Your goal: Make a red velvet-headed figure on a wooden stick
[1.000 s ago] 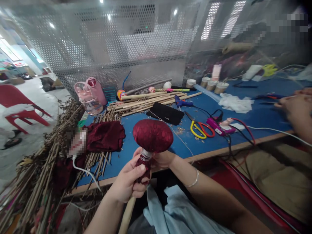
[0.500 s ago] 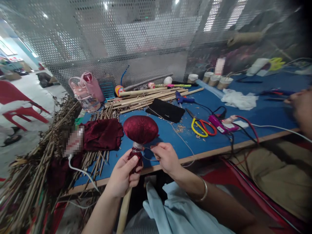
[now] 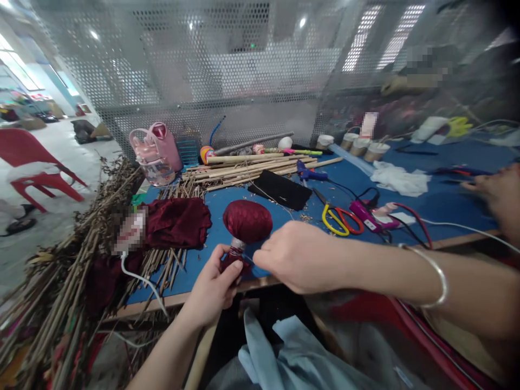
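A dark red cloth-covered bulb point(image 3: 247, 221) stands upright on a pale wooden stick point(image 3: 200, 357). Below it, cord is wound round the gathered cloth neck point(image 3: 238, 245). My left hand point(image 3: 217, 281) is closed round the cloth just under that winding. To the right of the neck, my right hand point(image 3: 288, 257) is closed in a pinch, with a silver bangle on its wrist; the thin cord from the neck runs toward its fingertips. Folded dark red cloth point(image 3: 177, 222) lies on the blue table left of the bulb.
Scissors point(image 3: 336, 219), a blue glue gun point(image 3: 311, 172), black cloth point(image 3: 280, 189) and wooden sticks point(image 3: 244, 169) lie behind my hands. Dry stalks point(image 3: 60, 281) fill the left side. Another person's hand point(image 3: 504, 195) is at the far right.
My right hand has come up and nearer the camera, its forearm now stretching across to the right. The cord loop beside the neck is no longer visible. The view has shifted slightly.
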A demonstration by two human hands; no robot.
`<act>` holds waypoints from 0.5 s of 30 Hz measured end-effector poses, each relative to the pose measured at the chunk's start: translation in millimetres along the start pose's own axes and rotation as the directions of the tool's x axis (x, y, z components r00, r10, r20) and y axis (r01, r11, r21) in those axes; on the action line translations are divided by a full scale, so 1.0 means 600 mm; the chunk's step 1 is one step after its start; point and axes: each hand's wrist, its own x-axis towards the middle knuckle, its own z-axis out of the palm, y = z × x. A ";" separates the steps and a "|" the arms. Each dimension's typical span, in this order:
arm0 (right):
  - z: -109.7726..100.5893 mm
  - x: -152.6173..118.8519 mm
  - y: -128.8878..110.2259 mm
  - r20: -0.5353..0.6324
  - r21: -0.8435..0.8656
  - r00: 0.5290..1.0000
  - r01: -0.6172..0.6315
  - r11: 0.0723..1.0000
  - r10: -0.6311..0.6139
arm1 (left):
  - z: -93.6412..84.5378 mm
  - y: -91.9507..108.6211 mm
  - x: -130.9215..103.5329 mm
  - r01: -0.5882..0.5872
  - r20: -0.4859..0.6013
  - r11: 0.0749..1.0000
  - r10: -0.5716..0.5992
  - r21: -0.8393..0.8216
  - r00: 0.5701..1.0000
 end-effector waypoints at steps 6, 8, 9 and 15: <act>-0.049 0.049 0.031 0.051 -0.146 0.983 0.180 0.973 -0.174 | 0.008 0.001 -0.007 0.081 0.101 0.996 -0.077 -0.033 0.992; -0.055 0.064 0.036 0.070 -0.164 0.983 0.182 0.970 -0.172 | 0.011 0.004 -0.009 0.093 0.114 0.995 -0.088 -0.035 0.990; -0.057 0.071 0.037 0.076 -0.175 0.983 0.178 0.968 -0.167 | 0.012 0.006 -0.010 0.098 0.115 0.995 -0.094 -0.031 0.989; -0.059 0.093 0.035 0.074 -0.157 0.985 0.163 0.974 -0.153 | 0.013 0.005 -0.015 0.118 0.138 0.992 -0.112 -0.042 0.984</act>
